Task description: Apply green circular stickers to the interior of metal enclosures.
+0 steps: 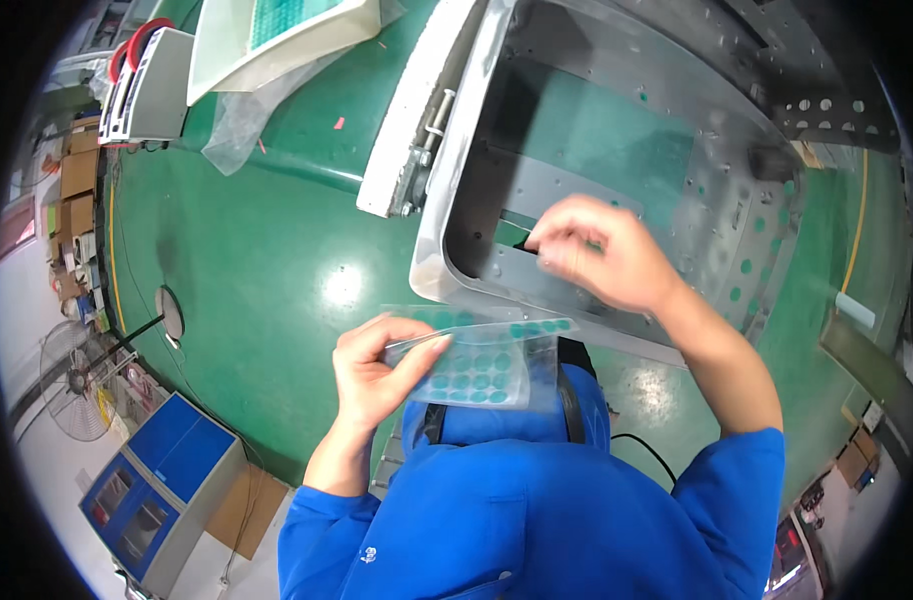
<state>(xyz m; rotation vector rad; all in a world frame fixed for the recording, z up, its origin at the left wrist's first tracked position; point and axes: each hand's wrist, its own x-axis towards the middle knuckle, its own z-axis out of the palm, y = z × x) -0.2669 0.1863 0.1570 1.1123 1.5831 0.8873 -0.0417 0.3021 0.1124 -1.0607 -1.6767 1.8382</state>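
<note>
My left hand (382, 362) is closed on a clear sheet of round green stickers (477, 372), thumb on top, in front of my lap. The sheet is partly folded over, with more green dots along its raised edge. My right hand (602, 255) is over the near wall of a large grey metal housing (442, 230), above its open inside. The thumb and forefinger come together in a pinch, slightly blurred; what they hold, if anything, is too small to make out. Several green dots (747, 266) show along the housing's perforated right side.
A white block with a metal latch (422, 165) lies along the housing's left side. Farther left stand a cream tray (287, 50) with green contents and a clear plastic bag (242, 125). A fan (77, 380) and a blue-and-grey cabinet (167, 460) are at the left, on the green floor.
</note>
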